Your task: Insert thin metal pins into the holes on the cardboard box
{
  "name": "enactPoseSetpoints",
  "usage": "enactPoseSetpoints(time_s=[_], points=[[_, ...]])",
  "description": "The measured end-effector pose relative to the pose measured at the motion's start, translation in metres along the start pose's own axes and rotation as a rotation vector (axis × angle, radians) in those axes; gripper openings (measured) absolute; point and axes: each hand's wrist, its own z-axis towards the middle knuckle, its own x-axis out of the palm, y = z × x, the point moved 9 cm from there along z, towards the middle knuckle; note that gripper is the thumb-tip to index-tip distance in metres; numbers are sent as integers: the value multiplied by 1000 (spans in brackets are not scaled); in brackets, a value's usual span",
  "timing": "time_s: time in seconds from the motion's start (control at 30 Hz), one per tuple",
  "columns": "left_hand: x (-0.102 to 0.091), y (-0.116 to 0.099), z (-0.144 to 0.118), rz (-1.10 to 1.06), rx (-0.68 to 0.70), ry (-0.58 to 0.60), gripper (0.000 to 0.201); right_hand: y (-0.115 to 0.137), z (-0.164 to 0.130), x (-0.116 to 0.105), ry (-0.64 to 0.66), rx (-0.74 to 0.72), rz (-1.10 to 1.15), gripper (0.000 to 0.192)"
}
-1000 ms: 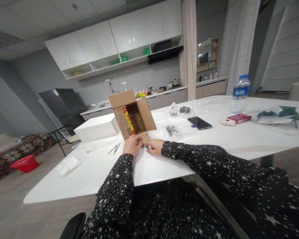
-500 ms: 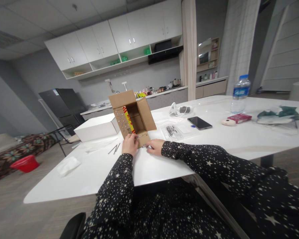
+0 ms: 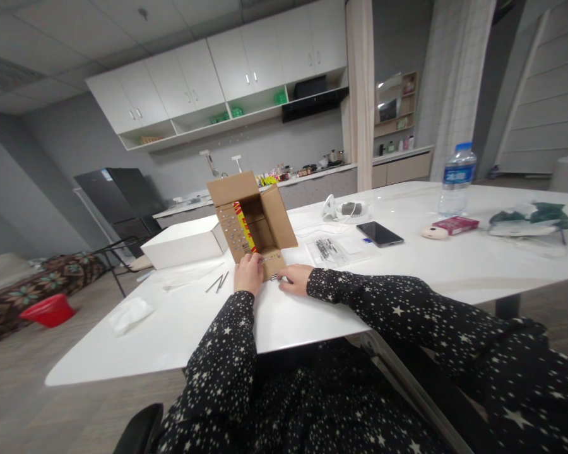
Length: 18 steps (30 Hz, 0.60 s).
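An open cardboard box [image 3: 280, 217] with a red and yellow strip stands tilted on the white table in front of me, its flaps spread. Small shiny pieces dot its left flap [image 3: 230, 230]. My left hand [image 3: 248, 273] is closed at the lower edge of the box, fingertips on the cardboard. Just right of it, my right hand [image 3: 296, 279] lies low on the table, its fingers drawn together at short silvery metal pieces [image 3: 274, 277] by the front flap. Their exact kind is too small to make out. Thin metal rods [image 3: 216, 282] lie left of my left hand.
A white box [image 3: 184, 244] stands behind on the left, with a crumpled tissue [image 3: 130, 315] nearer. To the right are a clear plastic bag [image 3: 331, 250], a phone [image 3: 379, 233], a pink box [image 3: 455, 225] and a water bottle [image 3: 455, 180]. The table's front edge is close to me.
My left hand has shifted very slightly to the right along the box's lower edge. The right hand and the box look unchanged.
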Motion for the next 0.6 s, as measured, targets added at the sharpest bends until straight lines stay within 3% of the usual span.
enactPoseSetpoints(time_s=[0.6], points=[[-6, 3, -1, -20, -44, -74, 18, 0, 3, 2, 12, -1, -10, 34]])
